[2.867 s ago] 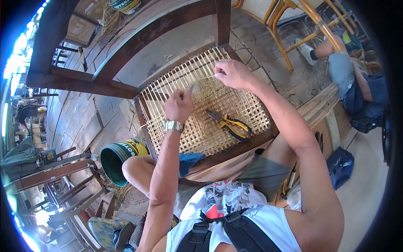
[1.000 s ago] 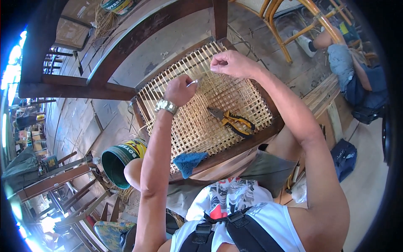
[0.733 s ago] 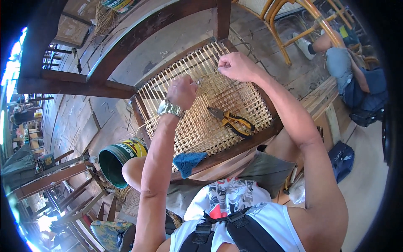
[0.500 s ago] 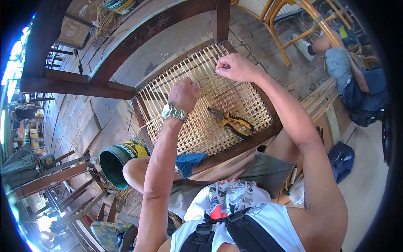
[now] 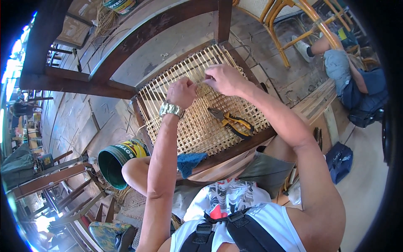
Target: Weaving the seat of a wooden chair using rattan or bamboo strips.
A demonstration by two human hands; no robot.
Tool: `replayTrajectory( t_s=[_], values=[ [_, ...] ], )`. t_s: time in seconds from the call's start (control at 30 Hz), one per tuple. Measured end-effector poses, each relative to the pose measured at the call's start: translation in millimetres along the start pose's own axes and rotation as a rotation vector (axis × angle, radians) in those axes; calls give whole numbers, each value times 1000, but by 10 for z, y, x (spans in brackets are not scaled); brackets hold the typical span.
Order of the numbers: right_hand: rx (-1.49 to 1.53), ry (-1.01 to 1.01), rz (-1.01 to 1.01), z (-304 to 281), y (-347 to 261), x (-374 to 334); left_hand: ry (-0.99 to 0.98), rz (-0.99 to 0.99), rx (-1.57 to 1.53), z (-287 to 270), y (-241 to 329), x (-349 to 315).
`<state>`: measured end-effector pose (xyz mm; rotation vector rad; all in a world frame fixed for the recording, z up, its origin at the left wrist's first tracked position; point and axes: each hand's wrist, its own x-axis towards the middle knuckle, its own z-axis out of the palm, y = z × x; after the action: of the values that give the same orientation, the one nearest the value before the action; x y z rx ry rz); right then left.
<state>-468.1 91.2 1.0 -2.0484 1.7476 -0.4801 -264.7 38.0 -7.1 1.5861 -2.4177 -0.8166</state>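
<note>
A chair seat of woven cane (image 5: 197, 130) lies before me in a dark wooden frame (image 5: 226, 151). Its near part is a close lattice; toward the far left the strands run mostly one way. Over the middle of the weave my left hand (image 5: 181, 93), with a metal watch at the wrist, is closed in a pinch. My right hand (image 5: 226, 80) is pinched just to the right of it. A thin pale cane strand appears to run between the fingers, partly hidden by them. Pliers (image 5: 231, 122) with yellow and black handles rest on the weave, nearer me.
A blue cloth (image 5: 191, 163) hangs at the seat's near edge. To the left lies a tipped green bucket (image 5: 112, 166). The chair's dark curved rail (image 5: 155, 29) rises at the far left. At right are a rattan chair (image 5: 277, 33) and another person (image 5: 357, 80) sitting low.
My right hand has come left and a little nearer, close to my left hand. The left hand has barely shifted; the pliers have stayed put.
</note>
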Motion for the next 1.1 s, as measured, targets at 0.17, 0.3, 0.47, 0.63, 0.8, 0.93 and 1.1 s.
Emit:
replayTrajectory(
  t_s=[0.17, 0.3, 0.47, 0.63, 0.8, 0.93, 1.1],
  values=[
    [115, -202, 145, -525, 316, -14, 97, -3, 42, -414, -248, -324],
    [-51, 44, 149, -460, 177, 26, 143, 12, -133, -820, -86, -613],
    [917, -226, -207, 41, -185, 190, 183, 104, -155, -987, 372, -587],
    [867, -164, -100, 130, 14, 244, 224, -5, -307, -751, 108, -399],
    [927, -29, -52, 188, 240, 301, 139, -116, -91, -382, -239, -413],
    [904, 6, -16, 243, 294, 310, 180, -33, 180, -323, -136, -423],
    [742, 114, -64, 279, 330, 301, 47, -59, 417, -361, 115, -307]
  ],
)
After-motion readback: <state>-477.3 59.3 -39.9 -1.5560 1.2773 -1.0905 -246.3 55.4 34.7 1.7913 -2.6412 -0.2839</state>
